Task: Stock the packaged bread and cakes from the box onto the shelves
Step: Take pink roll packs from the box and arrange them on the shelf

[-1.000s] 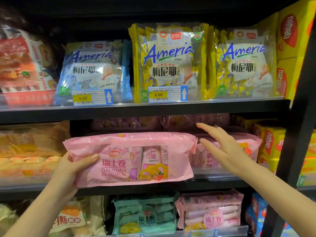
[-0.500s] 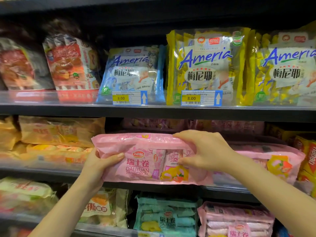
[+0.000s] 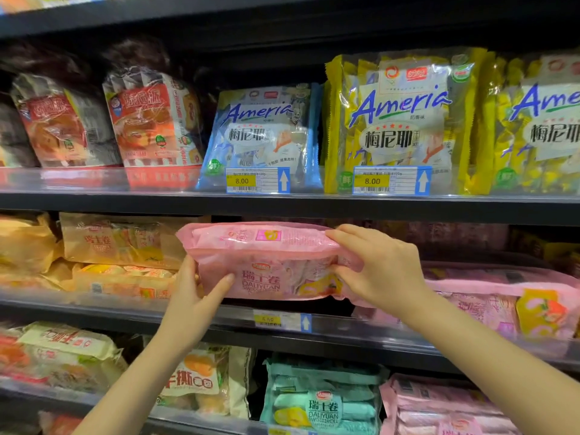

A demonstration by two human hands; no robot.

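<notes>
a shop shelving unit fills the view, dark shelves stacked with bagged cakes. the middle shelf (image 3: 125, 312) carries tan swiss roll packs (image 3: 122, 243) on the left and a pink pack lying flat (image 3: 502, 296) on the right, with a gap between them above a price tag (image 3: 282, 321). in that gap sits the pink swiss roll pack (image 3: 270, 262), held at the shelf's front edge with its long axis running left to right along the shelf. the left hand (image 3: 194, 296) grips its left end, thumb across the front. the right hand (image 3: 379, 265) clamps its right end, fingers curled over the top. both hands are on it, so the push seems to go straight back into the gap, away from the person.
</notes>
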